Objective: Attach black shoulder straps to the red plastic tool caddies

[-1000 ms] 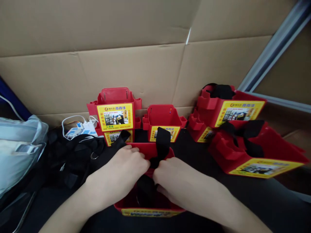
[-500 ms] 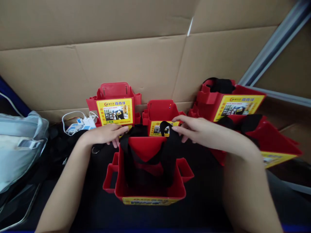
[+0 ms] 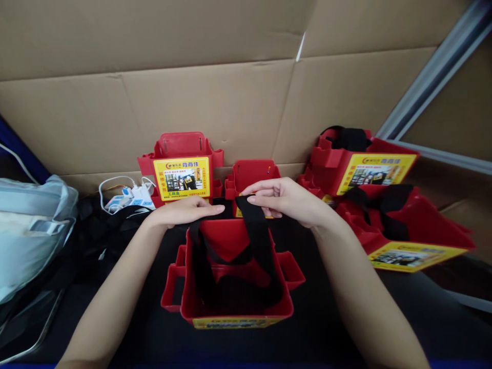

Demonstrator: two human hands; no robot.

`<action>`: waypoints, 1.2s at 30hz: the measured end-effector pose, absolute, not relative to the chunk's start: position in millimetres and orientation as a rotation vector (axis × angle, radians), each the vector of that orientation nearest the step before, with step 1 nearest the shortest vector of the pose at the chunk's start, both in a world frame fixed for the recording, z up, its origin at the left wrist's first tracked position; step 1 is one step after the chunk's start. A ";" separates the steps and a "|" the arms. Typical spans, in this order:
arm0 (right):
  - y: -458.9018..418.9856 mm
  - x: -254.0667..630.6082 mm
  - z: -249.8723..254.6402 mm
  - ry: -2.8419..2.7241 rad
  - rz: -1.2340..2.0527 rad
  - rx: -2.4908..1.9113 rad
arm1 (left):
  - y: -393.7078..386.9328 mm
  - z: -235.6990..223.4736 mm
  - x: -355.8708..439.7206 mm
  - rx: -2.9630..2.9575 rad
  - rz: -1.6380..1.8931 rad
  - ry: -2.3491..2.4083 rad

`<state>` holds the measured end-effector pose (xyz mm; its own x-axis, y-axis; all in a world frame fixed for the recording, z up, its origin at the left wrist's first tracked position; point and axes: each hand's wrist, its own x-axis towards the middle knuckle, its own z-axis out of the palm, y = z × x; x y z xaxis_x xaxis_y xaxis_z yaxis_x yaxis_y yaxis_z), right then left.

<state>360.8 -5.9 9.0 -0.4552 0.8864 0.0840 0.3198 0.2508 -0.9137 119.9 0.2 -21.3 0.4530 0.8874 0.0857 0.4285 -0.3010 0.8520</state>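
A red plastic tool box [image 3: 234, 307] with side pockets and a yellow label stands in front of me. A wide black strap [image 3: 255, 225] loops up from inside it. My right hand [image 3: 286, 202] pinches the strap's upper end between thumb and fingers, above the box's back right corner. My left hand [image 3: 188, 211] is at the back left corner, near the strap's left side, its thumb stretched to the right. Most of the left fingers are hidden, so I cannot tell whether they grip anything.
Behind stand two red boxes, a taller one [image 3: 182, 177] and a lower one [image 3: 253, 174]. Two more with black straps, one farther back [image 3: 376, 169] and one nearer [image 3: 418, 251], are at right. Left are a white power strip [image 3: 132, 197], black straps [image 3: 92, 236] and a pale bag [image 3: 34, 230].
My right hand has moved left and drawn the strap's end over toward the box's middle. My left hand has shifted right, its fingers now less visible.
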 end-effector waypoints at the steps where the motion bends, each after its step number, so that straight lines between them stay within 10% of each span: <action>1: -6.3 359.1 8.4 -1.863 1.198 -1.082 | -0.2 -19.1 121.5 1.836 0.683 1.076; 27: -46.7 359.9 -5.6 -1.540 1.755 -0.955 | -92.6 -20.1 125.3 1.492 1.083 0.744; 36: -60.8 355.9 -16.3 -2.026 1.564 -0.909 | -105.0 -36.6 132.6 2.561 -0.027 0.996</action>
<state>355.9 -60.8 -16.3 -0.6969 0.7145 -0.0610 0.2398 0.1521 -0.9588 132.6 -105.0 -36.6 0.7473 0.6457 -0.1567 0.6533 -0.6711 0.3503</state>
